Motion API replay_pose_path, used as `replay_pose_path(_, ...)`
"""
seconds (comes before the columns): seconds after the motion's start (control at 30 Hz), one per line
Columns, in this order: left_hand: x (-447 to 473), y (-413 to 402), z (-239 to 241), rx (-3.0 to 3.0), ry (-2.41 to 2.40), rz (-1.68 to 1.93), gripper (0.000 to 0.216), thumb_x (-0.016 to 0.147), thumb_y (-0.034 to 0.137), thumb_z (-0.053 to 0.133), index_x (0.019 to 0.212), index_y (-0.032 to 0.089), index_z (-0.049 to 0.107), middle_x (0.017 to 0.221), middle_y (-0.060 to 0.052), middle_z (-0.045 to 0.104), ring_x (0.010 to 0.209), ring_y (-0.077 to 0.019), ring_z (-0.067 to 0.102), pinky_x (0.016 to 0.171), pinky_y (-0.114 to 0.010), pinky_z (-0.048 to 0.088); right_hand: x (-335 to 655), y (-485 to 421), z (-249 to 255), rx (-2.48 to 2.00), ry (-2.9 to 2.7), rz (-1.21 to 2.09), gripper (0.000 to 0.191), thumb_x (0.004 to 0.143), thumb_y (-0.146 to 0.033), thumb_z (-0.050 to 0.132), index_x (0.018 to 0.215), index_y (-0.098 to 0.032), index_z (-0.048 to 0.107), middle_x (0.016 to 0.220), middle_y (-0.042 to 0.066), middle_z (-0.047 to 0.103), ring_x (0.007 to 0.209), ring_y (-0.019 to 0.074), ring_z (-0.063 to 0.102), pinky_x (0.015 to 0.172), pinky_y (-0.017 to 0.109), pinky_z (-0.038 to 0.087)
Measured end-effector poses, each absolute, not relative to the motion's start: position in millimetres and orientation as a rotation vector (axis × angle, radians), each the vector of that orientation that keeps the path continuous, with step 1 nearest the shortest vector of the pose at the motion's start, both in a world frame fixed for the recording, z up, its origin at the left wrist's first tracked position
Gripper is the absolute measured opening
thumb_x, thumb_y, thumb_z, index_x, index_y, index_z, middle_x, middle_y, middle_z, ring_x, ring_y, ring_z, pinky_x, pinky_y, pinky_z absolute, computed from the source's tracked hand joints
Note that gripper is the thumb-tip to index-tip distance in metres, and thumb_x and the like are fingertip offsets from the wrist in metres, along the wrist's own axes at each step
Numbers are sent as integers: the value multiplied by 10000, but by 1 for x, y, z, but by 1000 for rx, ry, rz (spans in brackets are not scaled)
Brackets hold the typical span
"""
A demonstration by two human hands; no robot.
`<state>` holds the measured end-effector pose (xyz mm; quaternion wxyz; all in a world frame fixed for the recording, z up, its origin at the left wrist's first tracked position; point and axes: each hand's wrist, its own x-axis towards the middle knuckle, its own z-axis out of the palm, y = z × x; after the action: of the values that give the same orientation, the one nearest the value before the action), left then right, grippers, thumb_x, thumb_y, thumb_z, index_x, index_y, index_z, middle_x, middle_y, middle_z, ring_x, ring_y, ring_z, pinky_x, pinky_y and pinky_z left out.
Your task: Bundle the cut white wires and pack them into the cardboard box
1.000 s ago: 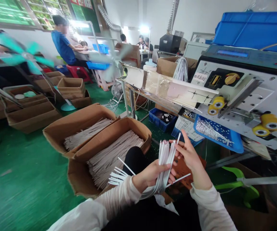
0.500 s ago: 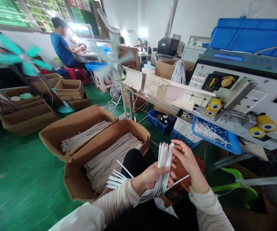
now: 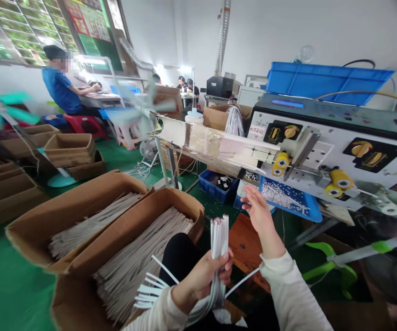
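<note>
My left hand (image 3: 209,271) is closed around a bundle of white cables (image 3: 219,239). Their cut ends point up, and the lower lengths bend over my lap, fanning out to the left. One loose white strand sticks out to the right below the bundle. My right hand (image 3: 258,211) is raised apart from the bundle, to its right, with its fingers spread and nothing visible in them. Behind it is a blue tray (image 3: 315,212) holding small white cut pieces, under a wire-cutting machine (image 3: 326,133) with yellow rollers.
Two cardboard boxes (image 3: 77,271) of cut white cables stand on the floor at my left. A wooden stool top (image 3: 245,241) lies below my right hand. A standing fan (image 3: 134,99) spins beyond the bench. Several people sit at tables farther back.
My right hand has left the bundle and moved up and away to the right, its fingers spreading. My left hand keeps its grip on the cables. The camera view has swung to the right.
</note>
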<state>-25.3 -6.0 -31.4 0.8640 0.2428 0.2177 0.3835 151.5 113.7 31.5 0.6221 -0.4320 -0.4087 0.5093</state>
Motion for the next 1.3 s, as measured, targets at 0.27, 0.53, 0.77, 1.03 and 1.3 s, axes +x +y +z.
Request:
replay_pose_path(0.27,-29,-7,-29,497,488,831,353,751,397,807,908,155,604,665,48,457,493,-46,329,483,-216,288,146,175,50,-929,-607,1044,474,686,-427,706,1128,-283,610,1456,28,517,1148,190,593,714,253,503)
replay_pose_path(0.53,-34,-5,-27,491,513,862,377,737,406,816,922,153,608,660,47,473,492,-49,340,494,-226,291,142,202,66,-968,-565,880,424,678,-434,679,1047,-252,581,1300,21,588,1153,177,565,720,237,465)
replay_pose_path(0.77,-35,-5,-26,496,503,874,373,736,405,820,923,149,623,654,46,483,489,-49,359,491,-226,292,137,213,78,-991,-496,775,338,747,-410,605,1042,-245,626,1228,-7,633,1105,157,573,734,236,450)
replay_pose_path(1.03,-37,-5,-27,510,474,901,350,751,390,812,922,144,630,661,31,515,488,-53,387,488,-222,321,134,168,68,-920,-917,353,365,909,-494,534,1028,-181,679,1315,100,615,1214,222,567,1028,387,448)
replay_pose_path(1.3,-41,4,-22,539,447,934,358,739,392,817,905,120,653,693,0,566,498,-67,445,490,-229,371,171,52,65,-886,-2166,1341,313,982,-426,540,931,-177,724,829,66,741,709,169,682,681,270,538)
